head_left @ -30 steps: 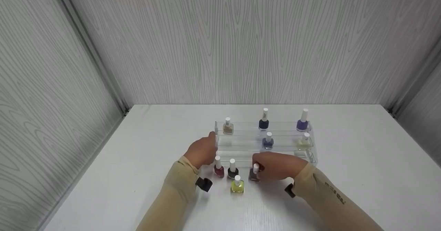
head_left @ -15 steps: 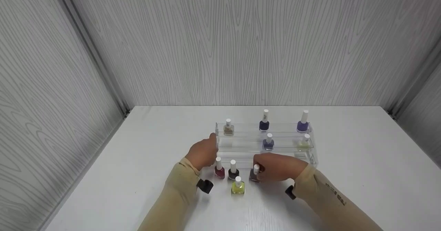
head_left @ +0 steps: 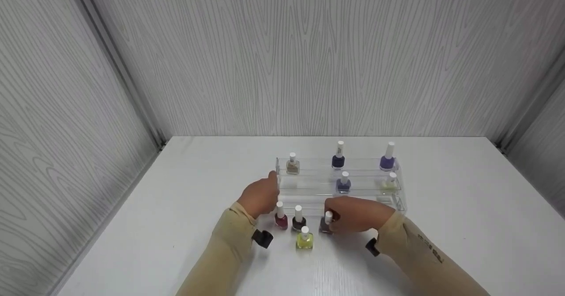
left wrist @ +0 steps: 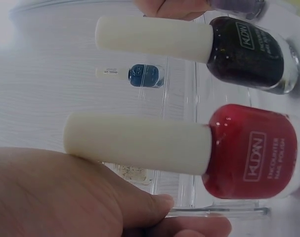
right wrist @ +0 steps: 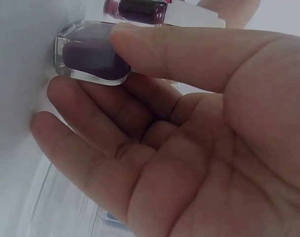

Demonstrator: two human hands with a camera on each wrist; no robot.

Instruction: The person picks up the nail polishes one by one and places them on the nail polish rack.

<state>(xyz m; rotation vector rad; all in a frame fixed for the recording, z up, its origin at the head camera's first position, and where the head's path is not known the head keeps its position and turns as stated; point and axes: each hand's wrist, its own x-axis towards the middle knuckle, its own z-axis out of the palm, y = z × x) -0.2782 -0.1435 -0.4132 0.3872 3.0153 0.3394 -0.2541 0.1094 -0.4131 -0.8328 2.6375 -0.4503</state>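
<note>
pinching the dark purple nail polish bottle in the right hand, right in front of the clear acrylic rack; gripping that rack's end in the left hand. seemingly securing hold, next calling for an upright lift.

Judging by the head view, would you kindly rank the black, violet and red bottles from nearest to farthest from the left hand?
1. Red bottle: just right of the left hand.
2. Black bottle: just right of the red one.
3. Violet bottle: right end, back row of the rack.
</note>
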